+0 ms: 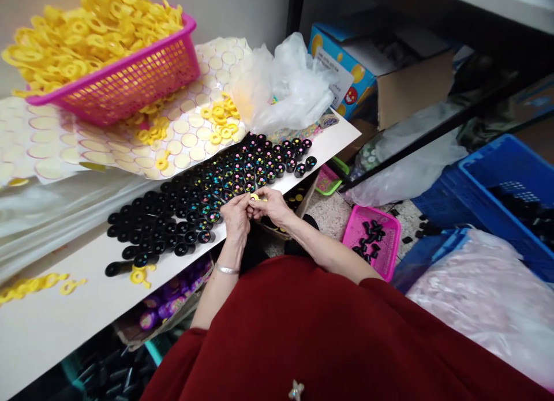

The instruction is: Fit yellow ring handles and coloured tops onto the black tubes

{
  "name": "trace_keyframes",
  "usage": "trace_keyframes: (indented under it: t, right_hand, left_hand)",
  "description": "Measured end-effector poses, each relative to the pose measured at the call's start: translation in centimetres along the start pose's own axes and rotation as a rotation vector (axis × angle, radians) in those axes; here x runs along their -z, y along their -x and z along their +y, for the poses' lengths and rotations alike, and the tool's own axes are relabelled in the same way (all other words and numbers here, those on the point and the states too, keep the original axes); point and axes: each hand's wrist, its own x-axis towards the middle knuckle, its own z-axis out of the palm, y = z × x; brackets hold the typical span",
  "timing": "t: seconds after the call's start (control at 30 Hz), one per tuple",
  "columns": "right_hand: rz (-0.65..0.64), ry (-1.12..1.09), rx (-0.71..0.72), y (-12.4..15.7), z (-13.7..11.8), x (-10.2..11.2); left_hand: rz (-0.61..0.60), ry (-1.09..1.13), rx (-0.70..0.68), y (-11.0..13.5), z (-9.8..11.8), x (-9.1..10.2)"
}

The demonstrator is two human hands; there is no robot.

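Observation:
Close together at the front edge of the white table, my left hand and my right hand meet with fingers pinched. A small yellow ring-shaped plastic piece shows between the fingertips of both. Whether anything else sits under the fingers is hidden. Just beyond the hands stand rows of black plastic cups, packed tightly. Many on the right hold small coloured beads; those on the left look dark inside. One black cup lies on its side at the near left.
A pink basket heaped with yellow ring pieces stands on sticker sheets. Behind the cups lies a clear plastic bag. A pink tray with black parts is on the floor, near a blue crate.

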Motion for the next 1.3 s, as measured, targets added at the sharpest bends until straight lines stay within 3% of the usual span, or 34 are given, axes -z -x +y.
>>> trace_keyframes:
  t: [0.13,0.3,0.47,0.57,0.73,0.9,1.17,1.3]
  right_hand:
    - [0.059,0.007,-0.063,-0.6,-0.5,-0.1]
    - [0.124,0.031,-0.041,-0.6,0.0,-0.5]
    - [0.069,0.003,0.035,0.5,0.3,-0.6]
    - [0.092,-0.005,0.005,0.5,0.2,-0.6]
    - [0.214,0.101,-0.008,-0.1,-0.2,-1.1]
    - [0.257,0.23,0.008,-0.1,-0.7,-1.5]
    - [0.278,0.315,0.064,-0.8,0.3,-1.3]
    - [0.225,0.257,0.039,-0.5,0.1,-1.2]
  left_hand:
    - [0.032,-0.007,0.007,-0.3,-0.3,0.0]
    - [0.036,-0.042,-0.034,-0.3,-0.3,-0.3]
    - [0.016,-0.096,-0.149,0.2,-0.3,-0.2]
    - [0.013,-0.172,-0.219,0.5,-0.6,0.0]
    - [0.012,-0.186,-0.262,1.0,-1.0,0.1]
    - [0.005,-0.23,-0.266,1.3,-1.6,0.3]
    - [0.063,-0.413,-0.465,1.4,-2.9,0.5]
    - [-0.015,-0.355,-0.362,1.5,-2.4,0.9]
